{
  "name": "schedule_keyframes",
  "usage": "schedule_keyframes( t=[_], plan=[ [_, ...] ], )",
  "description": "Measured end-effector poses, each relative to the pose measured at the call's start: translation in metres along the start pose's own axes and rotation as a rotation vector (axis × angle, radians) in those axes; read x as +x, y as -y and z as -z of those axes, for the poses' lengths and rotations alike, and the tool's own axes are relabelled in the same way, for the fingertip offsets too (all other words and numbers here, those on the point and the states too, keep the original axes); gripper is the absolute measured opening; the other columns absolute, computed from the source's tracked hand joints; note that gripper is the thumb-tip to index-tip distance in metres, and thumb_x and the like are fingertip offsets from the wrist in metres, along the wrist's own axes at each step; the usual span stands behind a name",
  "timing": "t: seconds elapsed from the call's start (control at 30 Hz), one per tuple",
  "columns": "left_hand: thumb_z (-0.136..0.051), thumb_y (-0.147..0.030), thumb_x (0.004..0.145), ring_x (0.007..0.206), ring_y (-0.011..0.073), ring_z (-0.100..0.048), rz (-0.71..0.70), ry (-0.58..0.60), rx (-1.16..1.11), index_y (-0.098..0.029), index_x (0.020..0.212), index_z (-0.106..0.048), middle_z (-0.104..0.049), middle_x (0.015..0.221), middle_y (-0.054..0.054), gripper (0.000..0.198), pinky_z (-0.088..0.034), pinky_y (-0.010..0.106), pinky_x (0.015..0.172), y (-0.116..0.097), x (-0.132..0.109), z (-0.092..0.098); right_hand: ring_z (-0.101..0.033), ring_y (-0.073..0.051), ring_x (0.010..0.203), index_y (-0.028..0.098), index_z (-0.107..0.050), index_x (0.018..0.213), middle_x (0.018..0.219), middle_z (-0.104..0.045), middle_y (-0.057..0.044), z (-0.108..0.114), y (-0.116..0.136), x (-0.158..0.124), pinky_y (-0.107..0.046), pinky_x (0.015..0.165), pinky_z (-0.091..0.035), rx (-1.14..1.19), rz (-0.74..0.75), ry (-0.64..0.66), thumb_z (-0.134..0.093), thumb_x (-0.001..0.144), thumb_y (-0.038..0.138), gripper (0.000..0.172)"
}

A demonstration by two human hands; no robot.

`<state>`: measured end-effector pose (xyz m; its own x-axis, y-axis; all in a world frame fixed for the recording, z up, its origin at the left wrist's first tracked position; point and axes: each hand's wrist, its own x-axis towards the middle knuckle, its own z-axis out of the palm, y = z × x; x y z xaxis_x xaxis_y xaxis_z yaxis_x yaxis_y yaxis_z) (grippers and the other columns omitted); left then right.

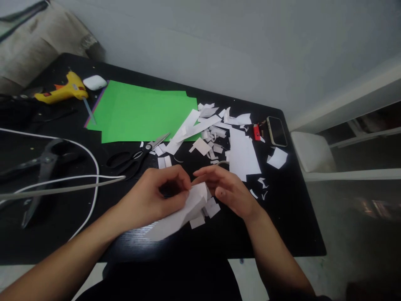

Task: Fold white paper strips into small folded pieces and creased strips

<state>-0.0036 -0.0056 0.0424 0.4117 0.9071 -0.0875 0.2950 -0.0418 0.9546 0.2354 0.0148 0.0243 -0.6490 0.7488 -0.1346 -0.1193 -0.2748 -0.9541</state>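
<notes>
A folded white paper model (188, 205) with a long pointed part and small square tabs is above the front part of the table. My left hand (156, 193) pinches its upper edge between thumb and fingers. On its right side, my right hand (230, 190) has its fingers stretched out and the thumb apart. The right fingertips come close to the model's far end; whether they touch it is hidden. Behind the hands lie cut paper scraps (202, 147) and black-handled scissors (138, 156), blades partly apart.
Green sheets (140, 113) lie at the back, with a yellow glue gun (67, 90) and a white case (95, 82) to their left. White cables (97, 167) cross the left side, over dark shears (46, 167). A red lighter (257, 132) and a phone (277, 131) lie right.
</notes>
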Motion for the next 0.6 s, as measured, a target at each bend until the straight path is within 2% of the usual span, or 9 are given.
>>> schedule_keyframes(
  t=[0.1,0.23,0.37,0.5,0.6],
  plan=[
    [-0.067,-0.020,0.088,0.067,0.0110,-0.063,-0.023,-0.102,-0.008,-0.020,0.090,-0.067,-0.069,0.077,-0.002,0.002,-0.049,0.022,0.061,0.006,0.001,-0.008,-0.071,-0.019,0.102,0.023,-0.071,0.123,0.117,-0.074,-0.009,-0.001,-0.004,0.004,-0.029,0.084,-0.059,0.001,-0.004,-0.095,-0.080,0.088,0.044,0.042],
    [-0.067,-0.026,0.093,0.070,0.0110,-0.066,-0.022,-0.167,-0.035,-0.020,0.096,-0.067,-0.071,0.082,-0.001,0.006,-0.051,0.021,0.063,0.011,0.002,-0.016,-0.071,-0.016,0.088,0.022,-0.077,0.107,0.099,-0.075,-0.005,-0.007,-0.005,0.007,-0.028,0.080,-0.060,0.006,-0.016,-0.202,-0.080,0.088,0.035,0.024],
    [-0.070,-0.034,0.093,0.071,0.0130,-0.069,0.017,-0.169,-0.072,-0.020,0.100,-0.069,-0.076,0.086,0.001,0.016,-0.053,0.023,0.064,0.011,0.003,-0.016,-0.072,-0.014,0.082,0.022,-0.080,0.103,0.093,-0.077,-0.004,-0.010,-0.006,0.009,-0.027,0.077,-0.061,0.043,-0.014,-0.232,-0.079,0.090,0.035,0.019],
    [-0.074,-0.032,0.088,0.080,0.0171,-0.073,0.005,-0.120,-0.087,-0.019,0.103,-0.071,-0.079,0.094,0.004,0.020,-0.055,0.026,0.070,0.015,0.002,-0.010,-0.074,-0.017,0.084,0.022,-0.082,0.101,0.093,-0.079,-0.005,-0.009,-0.008,0.009,-0.030,0.077,-0.063,0.089,-0.035,-0.266,-0.079,0.089,0.037,0.019],
    [-0.074,-0.032,0.087,0.084,0.0182,-0.074,-0.014,-0.128,-0.080,-0.020,0.107,-0.072,-0.080,0.099,0.005,0.024,-0.055,0.027,0.073,0.017,0.000,-0.009,-0.073,-0.017,0.081,0.023,-0.082,0.100,0.093,-0.079,-0.005,-0.009,-0.008,0.010,-0.031,0.075,-0.064,0.094,-0.024,-0.282,-0.080,0.088,0.038,0.019]
  ],
)
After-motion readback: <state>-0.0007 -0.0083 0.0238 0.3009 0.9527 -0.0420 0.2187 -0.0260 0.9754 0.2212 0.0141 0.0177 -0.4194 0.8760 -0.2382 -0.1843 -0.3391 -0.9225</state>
